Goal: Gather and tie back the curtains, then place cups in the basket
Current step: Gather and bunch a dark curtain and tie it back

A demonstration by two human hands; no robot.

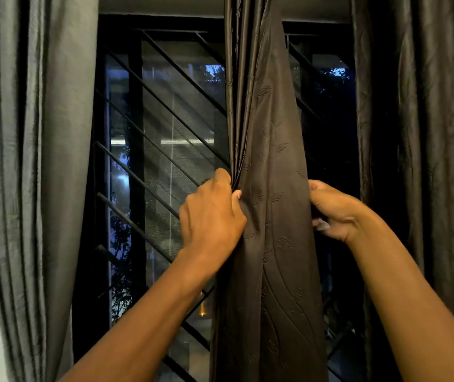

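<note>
We see a dark brown curtain (272, 188) hanging in the middle of the window (165, 133). It hangs straight up and down, so its long side runs from top to bottom. It is thin and bunched at the top and gets wider lower down. It has leaf shapes and wavy lines pressed into the cloth.

Our left hand (212, 213) grips the left edge of the brown curtain, with the fingers curled around the folds. Our right hand (333, 210) grips the right edge, with fingers curled around the cloth too. Both hands hold it at about the same height, one on each side.

A grey curtain (32, 161) hangs on the far left. Another dark curtain (427, 161) hangs on the far right. Behind them, the window has black slanted bars (148, 153). We see no cups or basket here.
</note>
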